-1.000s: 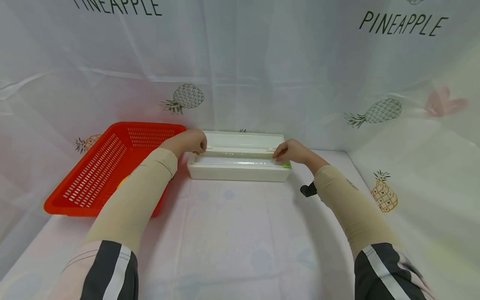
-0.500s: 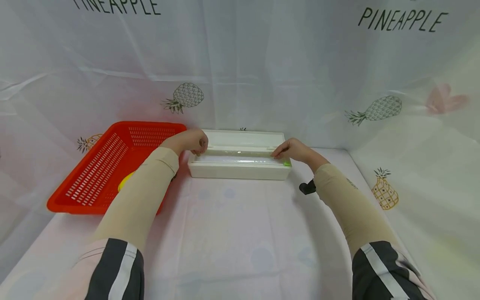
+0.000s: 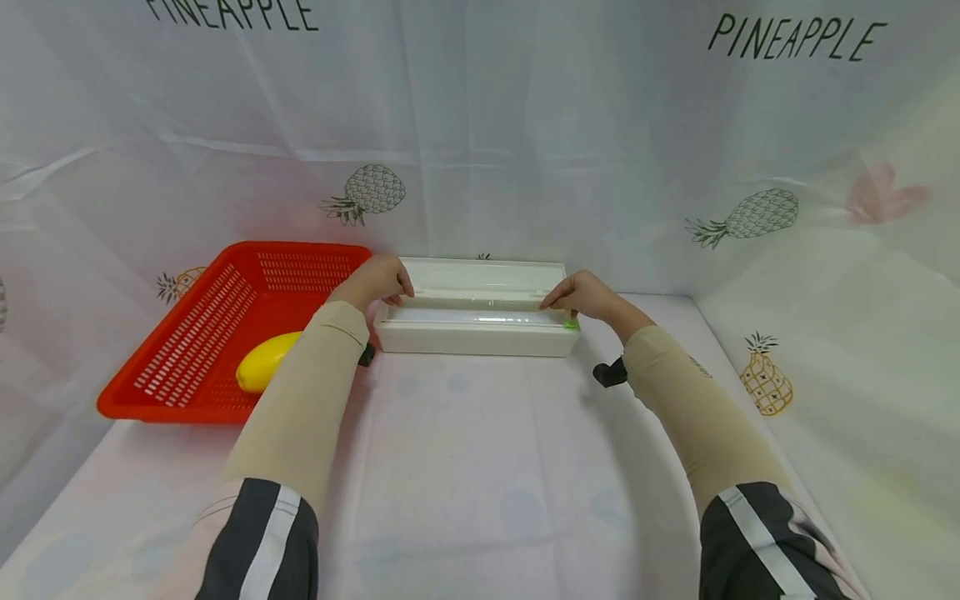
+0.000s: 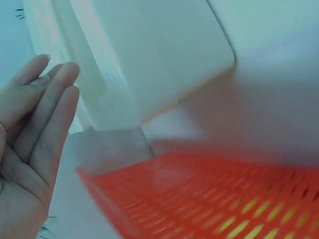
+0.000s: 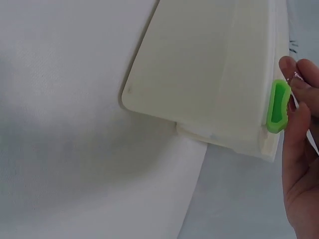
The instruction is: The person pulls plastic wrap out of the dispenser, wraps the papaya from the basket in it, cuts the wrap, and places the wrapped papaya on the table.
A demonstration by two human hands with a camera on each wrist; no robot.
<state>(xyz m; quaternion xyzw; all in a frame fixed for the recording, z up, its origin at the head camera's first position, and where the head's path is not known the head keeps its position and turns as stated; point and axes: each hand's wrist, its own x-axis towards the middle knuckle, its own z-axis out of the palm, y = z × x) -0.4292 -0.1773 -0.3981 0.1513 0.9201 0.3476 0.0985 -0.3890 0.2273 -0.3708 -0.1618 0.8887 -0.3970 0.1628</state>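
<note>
A long white cling film dispenser [image 3: 474, 340] stands at the back of the table with its lid [image 3: 480, 273] raised. A shiny sheet of cling film [image 3: 480, 317] spans its opening. At the dispenser's left end, my left hand [image 3: 378, 279] pinches the film's edge between thumb and fingertips; the contact is partly hidden. My right hand [image 3: 585, 297] pinches the film at the other end, where a bit glints between the fingertips in the right wrist view. Close by those fingers sits the green slide cutter [image 5: 277, 106] on the dispenser's edge.
A red perforated basket [image 3: 180, 350] stands left of the dispenser, partly under my left forearm. Inside lies a smooth yellow oval thing [image 3: 262, 362]. Behind everything hangs a pale curtain [image 3: 525, 167] printed with pineapples.
My left forearm has swung to the right, uncovering more of the yellow thing in the basket. Both hands stay at the dispenser's ends, with only slight shifts of the fingers.
</note>
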